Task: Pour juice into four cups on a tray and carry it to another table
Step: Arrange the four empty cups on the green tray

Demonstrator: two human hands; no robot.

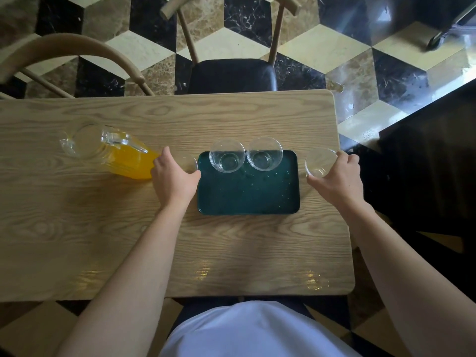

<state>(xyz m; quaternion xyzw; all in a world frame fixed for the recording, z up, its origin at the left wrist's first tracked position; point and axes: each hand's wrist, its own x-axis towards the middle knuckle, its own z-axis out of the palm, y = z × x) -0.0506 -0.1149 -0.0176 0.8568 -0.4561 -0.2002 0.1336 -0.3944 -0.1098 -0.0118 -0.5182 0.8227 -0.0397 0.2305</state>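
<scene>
A dark green tray [247, 194] lies on the wooden table [103, 228]. Two empty clear cups stand along its far edge, one on the left [227, 156] and one on the right [264, 153]. My left hand [172, 179] wraps a third clear cup [189, 163] on the table just left of the tray; the hand hides most of it. My right hand [334, 179] grips a fourth clear cup [319, 162] on the table just right of the tray. A glass pitcher [113, 150] of orange juice stands left of my left hand.
A wooden chair with a dark seat [231, 73] faces the table's far side, and a curved chair back [67, 50] sits at the far left. Dark furniture [425, 163] stands close to the table's right edge. The floor is patterned marble.
</scene>
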